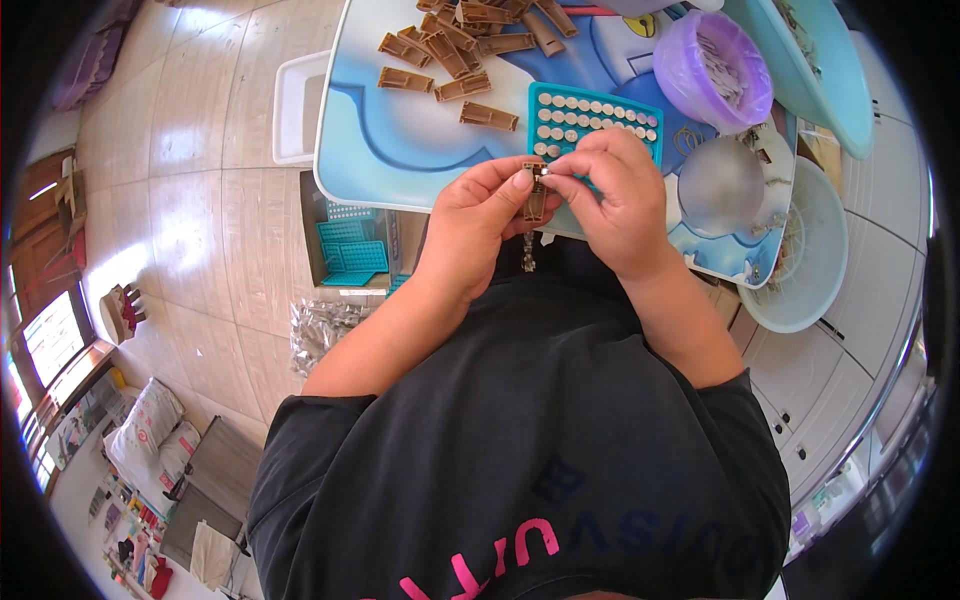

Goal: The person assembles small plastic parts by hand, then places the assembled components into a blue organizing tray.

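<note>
My left hand (468, 215) is closed round a narrow brown plastic casing (535, 207), its hollow side facing up, at the near edge of the table. Thumb and forefinger of my right hand (628, 205) pinch at a small whitish piece (544, 171) at the casing's far end; its kind is too small to tell. A short silvery chain-like strand (529, 254) hangs below the casing. Just beyond my hands lies a teal tray (600, 91) with rows of round silvery discs, partly covered by my right fingers. Several similar brown casings (450, 55) lie heaped at the far left of the table.
The blue patterned table (350, 150) also bears a purple lined tub (670, 75) of small pale pieces and a blurred round grey object (721, 187). Blue basins (845, 90) stand at the right. Left of my knees are a box with teal trays (350, 255) and a silvery bag (320, 330).
</note>
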Demonstrator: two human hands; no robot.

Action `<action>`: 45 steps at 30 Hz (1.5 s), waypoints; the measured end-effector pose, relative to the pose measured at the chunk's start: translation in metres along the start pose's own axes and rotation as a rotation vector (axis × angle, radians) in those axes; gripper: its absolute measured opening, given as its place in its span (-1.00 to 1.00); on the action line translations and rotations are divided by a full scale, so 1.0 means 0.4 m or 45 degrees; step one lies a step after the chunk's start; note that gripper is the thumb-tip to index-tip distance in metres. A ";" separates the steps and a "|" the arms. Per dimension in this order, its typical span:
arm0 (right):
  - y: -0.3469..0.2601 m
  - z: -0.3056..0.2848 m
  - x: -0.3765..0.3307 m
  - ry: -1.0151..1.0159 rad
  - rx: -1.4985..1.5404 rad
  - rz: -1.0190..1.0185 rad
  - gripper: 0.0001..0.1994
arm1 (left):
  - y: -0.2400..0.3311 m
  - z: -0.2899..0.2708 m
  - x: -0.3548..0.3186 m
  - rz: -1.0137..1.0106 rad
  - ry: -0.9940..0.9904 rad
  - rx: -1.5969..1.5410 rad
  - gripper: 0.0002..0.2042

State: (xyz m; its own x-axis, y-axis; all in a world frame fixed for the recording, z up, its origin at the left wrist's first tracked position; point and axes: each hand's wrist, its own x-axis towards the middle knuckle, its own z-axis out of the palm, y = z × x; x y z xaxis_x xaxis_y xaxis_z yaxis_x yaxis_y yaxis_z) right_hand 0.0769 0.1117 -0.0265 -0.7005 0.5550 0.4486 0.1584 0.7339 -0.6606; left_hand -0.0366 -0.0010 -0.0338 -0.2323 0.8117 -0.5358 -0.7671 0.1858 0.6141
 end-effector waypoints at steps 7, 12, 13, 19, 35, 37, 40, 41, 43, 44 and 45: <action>-0.002 0.007 -0.011 -0.056 0.022 -0.083 -0.89 | -0.005 -0.004 -0.001 0.006 -0.007 0.017 -0.73; 0.026 -0.003 0.008 0.008 -0.092 -0.046 -0.89 | 0.003 0.002 -0.006 -0.020 0.012 0.025 -0.74; 0.030 -0.002 0.011 0.006 -0.216 -0.067 -0.89 | 0.003 0.001 -0.006 -0.020 0.012 0.025 -0.74; 0.035 -0.002 0.014 -0.078 -0.336 -0.149 -0.86 | 0.005 0.001 -0.004 -0.011 0.013 0.033 -0.73; -0.003 0.016 -0.005 -0.052 0.046 0.005 -0.88 | -0.004 0.002 -0.008 0.012 0.030 0.049 -0.72; -0.003 0.022 -0.009 -0.041 0.029 0.002 -0.87 | -0.008 0.001 -0.006 0.015 0.031 0.052 -0.72; -0.006 0.030 -0.013 -0.030 0.005 -0.001 -0.88 | -0.013 -0.001 -0.003 0.027 0.039 0.054 -0.72; -0.007 0.034 -0.016 -0.029 0.004 -0.001 -0.88 | -0.014 -0.001 -0.002 0.035 0.035 0.056 -0.72; -0.009 0.040 -0.022 0.004 -0.023 -0.032 -0.89 | -0.014 0.000 -0.003 0.044 0.029 0.060 -0.72; -0.009 0.041 -0.023 0.006 -0.025 -0.033 -0.89 | -0.014 0.003 -0.003 0.047 0.048 0.040 -0.74; -0.010 0.043 -0.024 0.017 -0.032 -0.049 -0.89 | -0.014 0.006 -0.004 0.051 0.066 0.021 -0.76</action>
State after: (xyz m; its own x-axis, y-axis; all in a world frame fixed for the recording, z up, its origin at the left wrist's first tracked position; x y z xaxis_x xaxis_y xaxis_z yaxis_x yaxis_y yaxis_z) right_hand 0.0711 0.0969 -0.0386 -0.6971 0.5310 0.4817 0.1488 0.7644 -0.6273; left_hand -0.0305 -0.0022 -0.0351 -0.2937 0.7887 -0.5401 -0.7469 0.1633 0.6446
